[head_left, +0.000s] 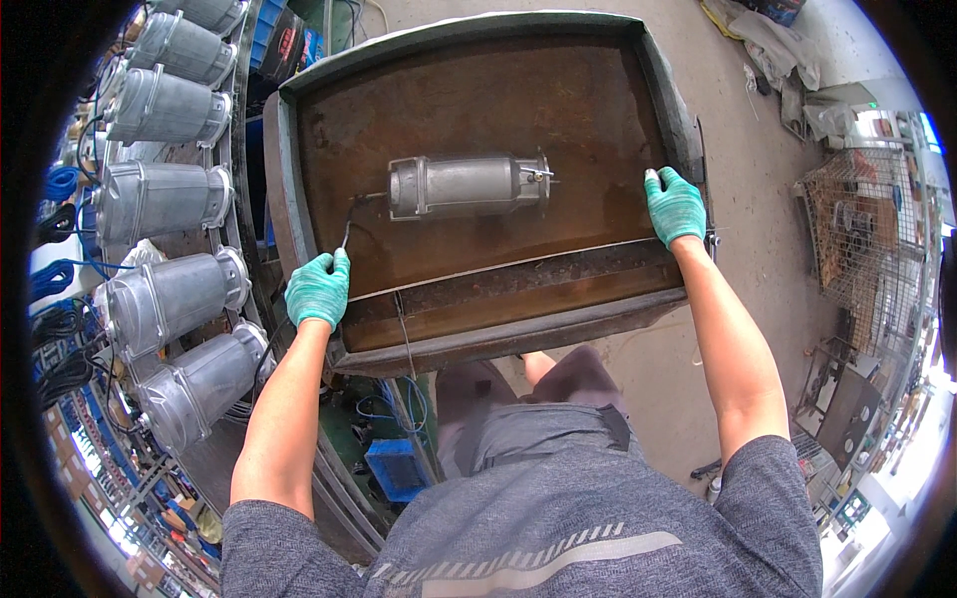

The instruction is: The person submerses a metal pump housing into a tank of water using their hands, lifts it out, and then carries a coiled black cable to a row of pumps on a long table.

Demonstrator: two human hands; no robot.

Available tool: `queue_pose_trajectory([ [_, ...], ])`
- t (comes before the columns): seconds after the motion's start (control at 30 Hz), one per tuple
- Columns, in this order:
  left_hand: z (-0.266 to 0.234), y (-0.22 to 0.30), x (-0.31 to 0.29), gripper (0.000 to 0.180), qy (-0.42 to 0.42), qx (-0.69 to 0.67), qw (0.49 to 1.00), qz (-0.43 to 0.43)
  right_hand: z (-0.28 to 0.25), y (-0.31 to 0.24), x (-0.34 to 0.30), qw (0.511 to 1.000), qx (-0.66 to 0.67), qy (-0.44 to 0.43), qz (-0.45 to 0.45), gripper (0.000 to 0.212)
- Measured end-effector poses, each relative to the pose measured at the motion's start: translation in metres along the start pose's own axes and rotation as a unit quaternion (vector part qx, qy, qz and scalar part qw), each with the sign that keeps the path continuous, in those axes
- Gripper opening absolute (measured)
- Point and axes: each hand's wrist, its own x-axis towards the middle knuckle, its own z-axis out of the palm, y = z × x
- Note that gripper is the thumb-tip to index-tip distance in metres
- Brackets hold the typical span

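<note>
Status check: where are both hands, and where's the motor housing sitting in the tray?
Left hand gloved, on tray front-left edge. Right hand gloved, on right rim. Grey motor housing lying on its side mid-tray, untouched, black cable trailing left. Nothing between hands and housing.

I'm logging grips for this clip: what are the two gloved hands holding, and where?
Both grip the rusty metal tray: left hand at its left edge, right hand at its right edge.

Your left hand (318,290) and right hand (675,206) — both in green gloves — grip the near corners of the rusty metal tray (478,309). A grey cylindrical motor housing (467,185) lies on its side mid-tray, cable (351,221) trailing toward your left hand; similar housings (169,199) line the tray's left.
</note>
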Motion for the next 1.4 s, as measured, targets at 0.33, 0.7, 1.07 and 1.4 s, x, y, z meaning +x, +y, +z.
queue_pose_trajectory([
  [0.33,0.0003,0.0002,-0.0002,0.048,0.000,-0.003,1.000,0.003,0.0007,0.0014,0.0010,1.000,-0.002,-0.002,0.000,0.044],
  [0.7,-0.0007,0.0014,-0.0011,0.048,0.005,-0.003,1.000,0.003,0.0003,0.0016,0.0018,1.000,-0.002,-0.005,-0.003,0.043],
  [1.07,0.0004,0.0011,-0.0014,0.047,0.009,-0.008,1.000,0.005,0.0003,0.0014,0.0016,1.000,0.000,-0.004,-0.001,0.043],
  [1.4,0.0008,0.0003,-0.0006,0.048,0.004,-0.005,1.000,0.005,-0.0001,0.0015,0.0010,1.000,0.005,-0.002,-0.002,0.041],
])
